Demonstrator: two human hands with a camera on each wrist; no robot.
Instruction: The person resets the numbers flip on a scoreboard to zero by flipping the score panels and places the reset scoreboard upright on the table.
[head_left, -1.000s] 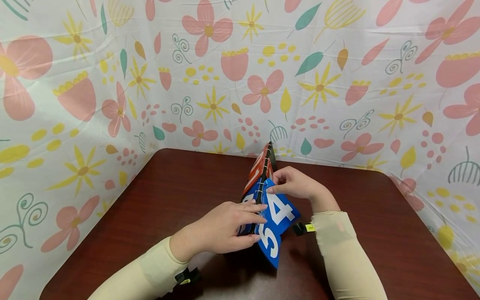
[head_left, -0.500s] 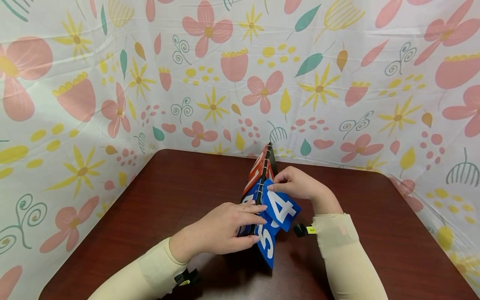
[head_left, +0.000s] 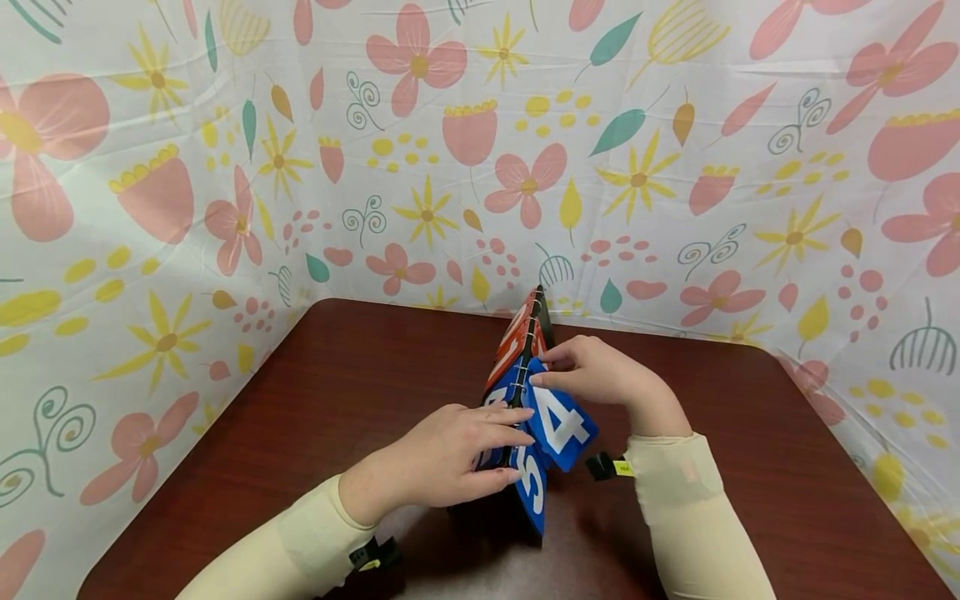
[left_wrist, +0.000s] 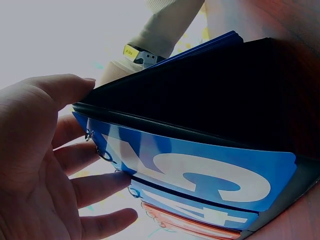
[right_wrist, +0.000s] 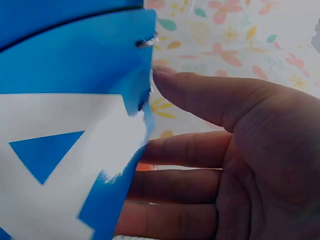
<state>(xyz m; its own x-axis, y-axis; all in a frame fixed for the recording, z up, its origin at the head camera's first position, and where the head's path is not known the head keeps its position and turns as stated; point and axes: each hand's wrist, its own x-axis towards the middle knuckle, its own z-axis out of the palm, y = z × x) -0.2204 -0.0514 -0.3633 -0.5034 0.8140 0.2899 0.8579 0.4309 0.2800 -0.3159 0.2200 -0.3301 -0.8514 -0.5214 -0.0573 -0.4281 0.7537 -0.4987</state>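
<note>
A tabletop flip scoreboard (head_left: 534,329) stands like a tent, its ringed ridge running away from me. My left hand (head_left: 457,454) lies across the near end of the ridge, thumb on one side and spread fingers on the other, holding it. Beneath those fingers hangs a blue card with a white 5 (head_left: 532,483). My right hand (head_left: 600,371) pinches a blue number card with a white 4 (head_left: 564,425) near its ringed edge. In the right wrist view the thumb is at the card's edge and the other fingers are behind the 4 card (right_wrist: 45,112).
The dark reddish-brown table (head_left: 360,367) reaches back to a flower-printed cloth (head_left: 450,183) around it. Red number cards (head_left: 513,342) hang toward the far end of the scoreboard. Both sleeved wrists carry small black cameras, one a wrist camera (head_left: 600,467) beside the right cuff.
The 4 card swings outward from the board, then back a little. The 5 card's lower edge shifts slightly left. My right hand moves slightly; the left stays put.
</note>
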